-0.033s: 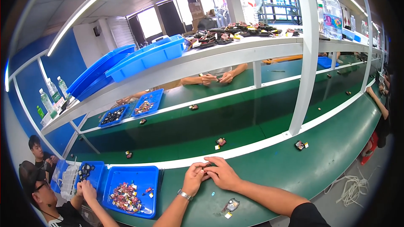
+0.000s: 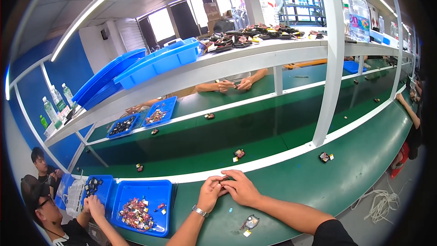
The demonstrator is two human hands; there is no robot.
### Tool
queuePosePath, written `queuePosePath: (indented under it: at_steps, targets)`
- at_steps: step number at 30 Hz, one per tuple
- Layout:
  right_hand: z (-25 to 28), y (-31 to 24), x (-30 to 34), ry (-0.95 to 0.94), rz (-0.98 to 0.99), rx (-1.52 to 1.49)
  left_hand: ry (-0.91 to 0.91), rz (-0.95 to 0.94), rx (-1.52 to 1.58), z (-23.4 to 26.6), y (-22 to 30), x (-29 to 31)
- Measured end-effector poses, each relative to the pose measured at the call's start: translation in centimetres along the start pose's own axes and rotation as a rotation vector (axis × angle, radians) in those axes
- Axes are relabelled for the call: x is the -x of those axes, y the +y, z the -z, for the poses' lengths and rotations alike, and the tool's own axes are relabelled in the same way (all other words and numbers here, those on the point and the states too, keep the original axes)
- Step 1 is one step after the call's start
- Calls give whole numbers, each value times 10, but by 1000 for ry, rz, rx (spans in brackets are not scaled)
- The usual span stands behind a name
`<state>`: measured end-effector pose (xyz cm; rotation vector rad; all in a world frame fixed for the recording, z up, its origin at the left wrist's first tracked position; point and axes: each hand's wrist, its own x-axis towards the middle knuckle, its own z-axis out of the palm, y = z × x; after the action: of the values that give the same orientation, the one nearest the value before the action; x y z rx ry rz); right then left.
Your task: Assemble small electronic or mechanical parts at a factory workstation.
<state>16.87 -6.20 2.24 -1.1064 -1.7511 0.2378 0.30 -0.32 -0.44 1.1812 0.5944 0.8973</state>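
Observation:
My left hand [image 2: 210, 193] and my right hand [image 2: 242, 188] meet over the green bench top, fingers closed around a small dark part [image 2: 223, 181]. Most of that part is hidden by the fingers, so its exact kind does not show. A watch sits on my left wrist. Nearer me, by my right forearm, lies a small clear and dark piece [image 2: 251, 221] with a pale label [image 2: 247, 233]. A tiny light-blue bit [image 2: 231, 210] rests between my forearms. To the left stands a blue tray [image 2: 166, 209] holding many small red-wired parts [image 2: 136, 214].
Beyond a white rail [image 2: 273, 160], a dark green belt [image 2: 282, 134] carries scattered small assemblies [image 2: 239, 153]. A white post [image 2: 328, 64] and a loaded shelf [image 2: 227, 57] rise ahead. One co-worker [image 2: 41, 209] sits at left; another's hands [image 2: 236, 84] work opposite. Another assembly [image 2: 325, 157] lies right.

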Motion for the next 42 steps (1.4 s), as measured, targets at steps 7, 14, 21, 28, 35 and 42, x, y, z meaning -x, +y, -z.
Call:
queuePosePath:
  at_steps: [7, 14, 21, 28, 35, 42]
  targets:
    - [1, -1, 2, 87, 24, 96, -25, 69, -23, -10, 12, 4]
    - [1, -6, 2, 103, 87, 197, -35, 53, -32, -4, 7, 4]
    - [1, -2, 2, 76, 99, 257, -19, 90, -18, -7, 9, 2]
    - [-1, 1, 4, 80, 77, 245, -29, 79, -14, -8, 9, 2]
    - [1, -14, -1, 104, 76, 115, 69, 41, -99, -9, 5, 4]
    - [-3, 3, 3, 74, -250, -177, 75, 22, -173, -15, 2, 2]
